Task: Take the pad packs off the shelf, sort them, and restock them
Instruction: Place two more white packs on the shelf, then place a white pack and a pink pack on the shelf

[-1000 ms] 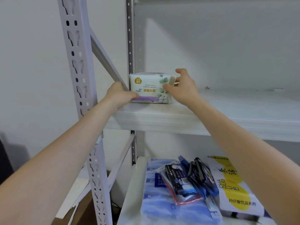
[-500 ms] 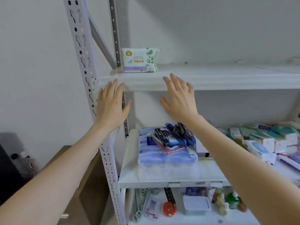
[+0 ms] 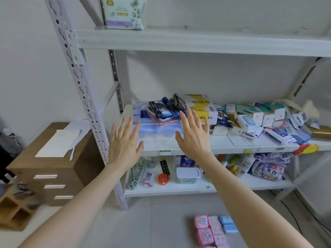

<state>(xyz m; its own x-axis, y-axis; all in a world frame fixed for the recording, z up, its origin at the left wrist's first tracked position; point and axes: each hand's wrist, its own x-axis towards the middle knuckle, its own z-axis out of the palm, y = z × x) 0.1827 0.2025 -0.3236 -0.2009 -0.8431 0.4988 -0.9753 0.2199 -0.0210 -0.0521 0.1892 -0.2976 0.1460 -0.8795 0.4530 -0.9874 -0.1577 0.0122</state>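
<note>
A white and green pad pack (image 3: 123, 14) with a purple strip stands alone at the left end of the top shelf (image 3: 197, 42). My left hand (image 3: 124, 142) and my right hand (image 3: 194, 135) hang in the air well below it, in front of the middle shelf, fingers spread and holding nothing. On the floor at the lower right lie several pink pad packs (image 3: 207, 231) with blue pad packs (image 3: 228, 223) beside them, laid in rows.
The middle shelf (image 3: 223, 145) carries a blue tissue bundle, dark packets, a yellow-white bag and many small boxes. The lower shelf (image 3: 179, 189) holds hooks, a lidded tub and bottles. A brown drawer cabinet (image 3: 52, 169) stands left of the rack's perforated post (image 3: 80, 90).
Both hands let go of the white and green pack on the top shelf and dropped with fingers spread. The view tilted down, bringing the floor packs into sight.
</note>
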